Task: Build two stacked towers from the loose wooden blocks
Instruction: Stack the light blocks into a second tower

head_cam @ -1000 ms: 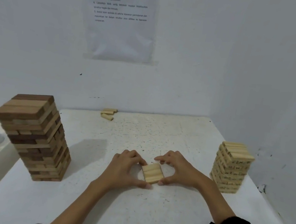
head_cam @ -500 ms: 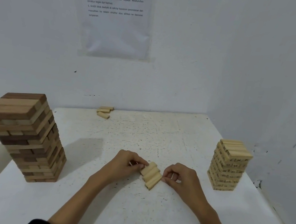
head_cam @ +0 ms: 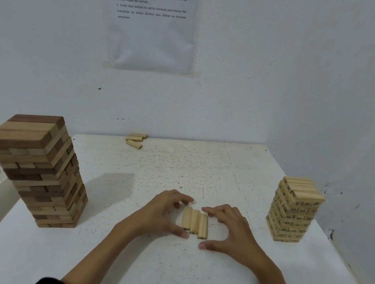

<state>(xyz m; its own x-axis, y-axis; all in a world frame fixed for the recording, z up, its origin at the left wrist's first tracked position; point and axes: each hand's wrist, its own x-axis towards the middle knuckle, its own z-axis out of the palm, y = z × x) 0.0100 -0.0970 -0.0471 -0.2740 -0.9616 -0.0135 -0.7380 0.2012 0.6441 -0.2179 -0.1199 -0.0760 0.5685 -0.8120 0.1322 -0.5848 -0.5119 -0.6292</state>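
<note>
The left hand (head_cam: pixel 162 214) brackets the three blocks (head_cam: pixel 194 221) lengthwise, thumb at the near end and fingertips at the far. The right hand (head_cam: pixel 233 232) curves loosely beside them, thumb off the wood. A second ago the blocks made a neat slanted square. Now they point away with staggered ends, so the layer probably needs squaring again. They lie pale and flat on the table (head_cam: pixel 160 272), between the brown tower (head_cam: pixel 36 172) and the pale tower (head_cam: pixel 293 210).

The white speckled table (head_cam: pixel 184 276) carries a tall tower of brown blocks (head_cam: pixel 36 172) near its left edge and a shorter pale tower (head_cam: pixel 293 212) near its right edge. A row of three pale blocks (head_cam: pixel 194 221) lies flat at the centre, side by side with staggered ends. A few loose blocks (head_cam: pixel 135 139) lie at the far edge.
</note>
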